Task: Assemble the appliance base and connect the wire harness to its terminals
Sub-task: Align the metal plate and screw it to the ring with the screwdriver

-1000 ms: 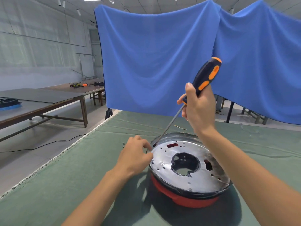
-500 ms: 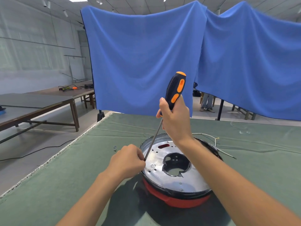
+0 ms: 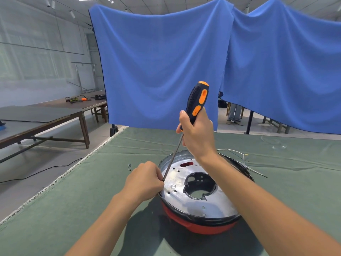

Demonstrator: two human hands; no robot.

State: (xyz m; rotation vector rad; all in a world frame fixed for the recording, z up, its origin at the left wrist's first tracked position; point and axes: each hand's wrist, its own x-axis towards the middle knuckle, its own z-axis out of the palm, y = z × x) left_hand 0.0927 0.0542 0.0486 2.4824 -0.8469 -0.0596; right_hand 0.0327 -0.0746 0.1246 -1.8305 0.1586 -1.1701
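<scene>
A round appliance base (image 3: pixel 201 224) with a red body and a shiny metal plate (image 3: pixel 217 202) on top sits on the green cloth. The plate has a large cut-out in its middle and one screw (image 3: pixel 173 186) near its left side. My right hand (image 3: pixel 197 133) grips the black-and-orange screwdriver (image 3: pixel 196 102), nearly upright, its shaft slanting down to the plate's left rim. My left hand (image 3: pixel 145 180) is closed at the shaft's tip, which it hides. Thin wires (image 3: pixel 241 159) lie behind the base on the right.
A few loose screws (image 3: pixel 129 166) lie on the green cloth (image 3: pixel 73 200) left of the base. The table's left edge runs diagonally. Blue curtains (image 3: pixel 166 67) hang behind the table. Brown tables (image 3: pixel 55 115) stand at the left, and a person's legs (image 3: pixel 234 113) show under the curtain.
My right hand has brought the screwdriver from a rightward tilt to nearly upright. The tip stays at the plate's left rim by my left hand. The view has shifted, and the wires have come into sight.
</scene>
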